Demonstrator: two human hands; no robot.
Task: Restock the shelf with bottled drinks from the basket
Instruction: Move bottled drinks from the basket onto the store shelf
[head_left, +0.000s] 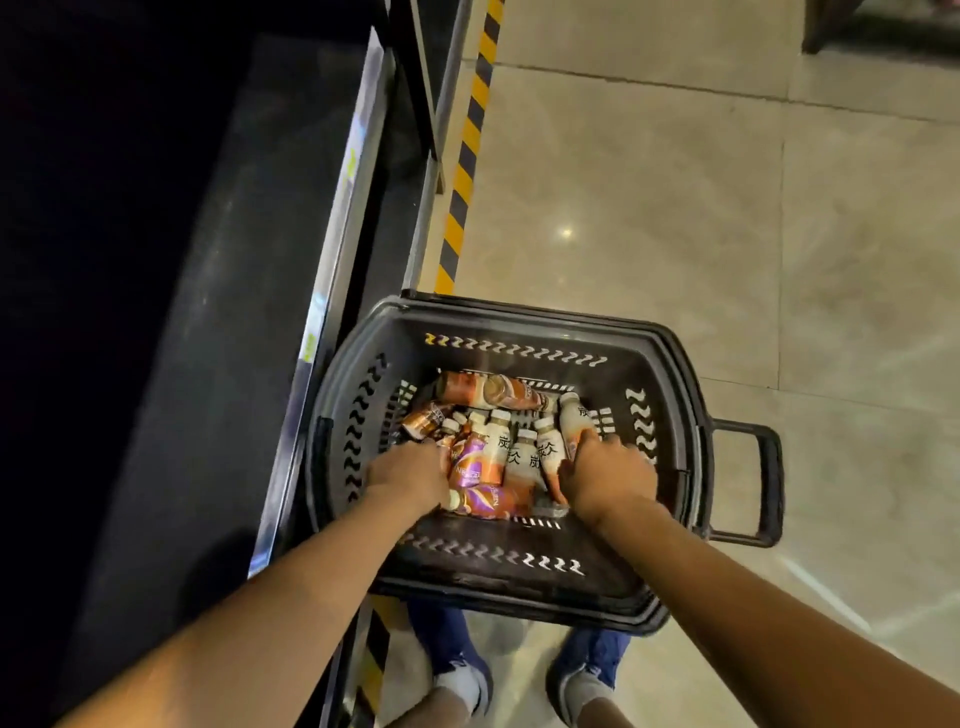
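**A:** Where do the drinks sit for you?

**B:** In the black slotted basket (519, 569), at six o'clock in your view, on the floor just beside the shelf (234, 270). The bottles (511, 449) lie jumbled on its bottom. There is a brown one (488, 391) crosswise at the basket's twelve o'clock and purple-and-orange ones (475, 460) from the middle down to six. Several white-capped ones with dark characters stand or lean side by side through the centre.

**A:** And my hands?

**B:** Both are down inside. Your right hand (608, 475) is at the basket's three o'clock, fingers curled over the lower end of a pale bottle (573, 418) whose cap points to twelve. Your left hand (410, 470) is at nine o'clock, back uppermost, its fingers bent down among the bottles. I cannot tell what they have hold of, if anything.

**A:** What's around me?

**B:** The dark shelf fills nine o'clock of the view, with a pale price rail (337, 234) along its edge. Yellow-and-black striped tape (467, 130) runs on the floor from the basket toward twelve. Glossy beige tiles (701, 208) spread from one to four o'clock. The basket's pull handle (769, 483) sticks out at three. Your blue shoes (457, 670) stand at six, partly under the basket's near rim.
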